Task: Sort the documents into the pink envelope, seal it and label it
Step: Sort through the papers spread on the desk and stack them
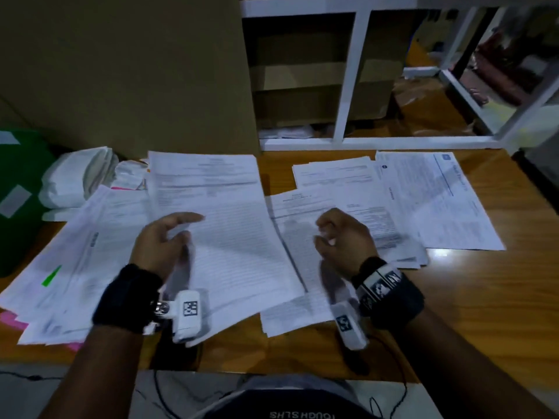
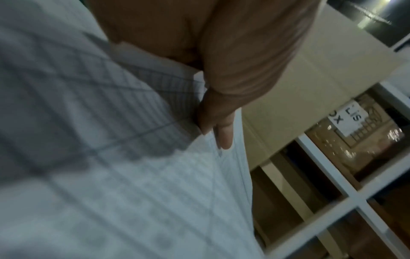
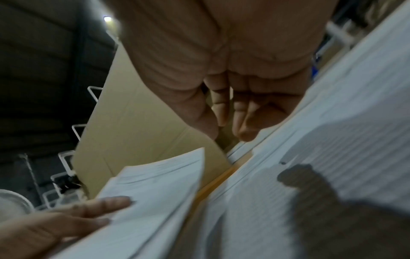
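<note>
My left hand (image 1: pixel 187 228) grips the near left edge of a thick sheaf of printed documents (image 1: pixel 223 225) and holds it tilted up off the table. In the left wrist view its fingers (image 2: pixel 221 126) lie along the sheaf's edge (image 2: pixel 133 175). My right hand (image 1: pixel 325 234) hovers over a flat sheet (image 1: pixel 290 309), fingers loosely curled and holding nothing; in the right wrist view the hand (image 3: pixel 230 122) hangs above the papers (image 3: pixel 332 140). A pink edge (image 1: pixel 9 323), maybe the envelope, shows under the left pile (image 1: pixel 75 252), which has a green tab (image 1: pixel 51 276).
More document piles (image 1: pixel 438 201) cover the right of the wooden table (image 1: pixel 469 313). A big cardboard box (image 1: pixel 127 71) and a white shelf frame (image 1: pixel 348 86) stand behind. White bundles (image 1: pixel 78 176) and a green object (image 1: pixel 18 176) lie at the far left.
</note>
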